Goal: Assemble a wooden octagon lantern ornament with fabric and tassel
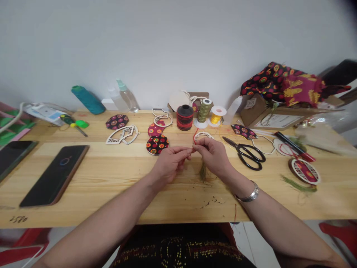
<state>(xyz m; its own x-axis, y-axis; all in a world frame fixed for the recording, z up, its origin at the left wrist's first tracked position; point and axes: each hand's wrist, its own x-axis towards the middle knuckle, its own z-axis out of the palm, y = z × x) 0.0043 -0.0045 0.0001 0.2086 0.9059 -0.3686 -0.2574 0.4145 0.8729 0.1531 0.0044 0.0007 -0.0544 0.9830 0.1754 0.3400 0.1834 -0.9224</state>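
My left hand (173, 160) and my right hand (212, 155) meet above the middle of the table, thumbs and fingertips pinched together. A thin red cord (195, 134) runs up from the pinched fingertips, which close on it; its end between them is mostly hidden. Below my right hand is a green thread tassel (203, 172); whether it hangs from the fingers or lies on the wood I cannot tell. Just behind the right hand, a white lattice piece (203, 137) is partly covered by the fingers. Black-handled scissors (248, 152) lie to the right, apart from the hand.
Behind the hands stand a red-and-black cord spool (185, 117), a green thread spool (205, 111) and a yellow spool (216, 116). Patterned fabric discs (157, 144) lie left, a phone (55, 175) farther left. A finished ornament (304, 171) and a cardboard box (267, 111) are right.
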